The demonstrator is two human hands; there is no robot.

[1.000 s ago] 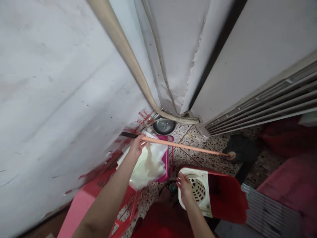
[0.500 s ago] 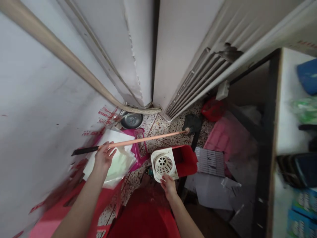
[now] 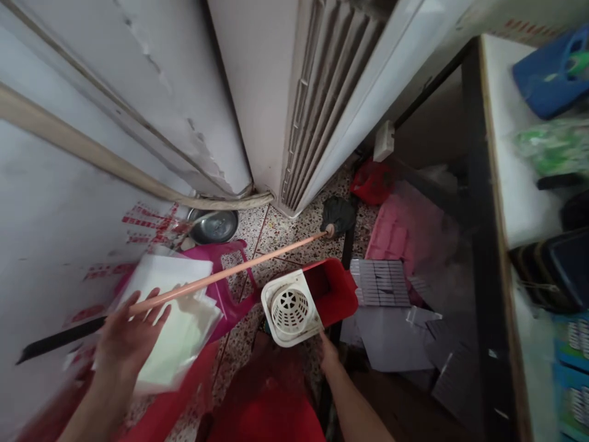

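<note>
Now your left hand (image 3: 126, 331) rests on the mop handle (image 3: 221, 276), fingers released; your right hand (image 3: 329, 358) touches the red bucket (image 3: 338, 294), grip unclear.

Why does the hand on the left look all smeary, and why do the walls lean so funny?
Head view: the left hand on the mop handle is motion-blurred, as are the shelf items at far right; the bucket stays sharper; the wide lens bends the walls; the light is soft, without glare.

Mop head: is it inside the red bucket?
No, the mop head lies on the floor by the white unit, beyond the red bucket.
</note>
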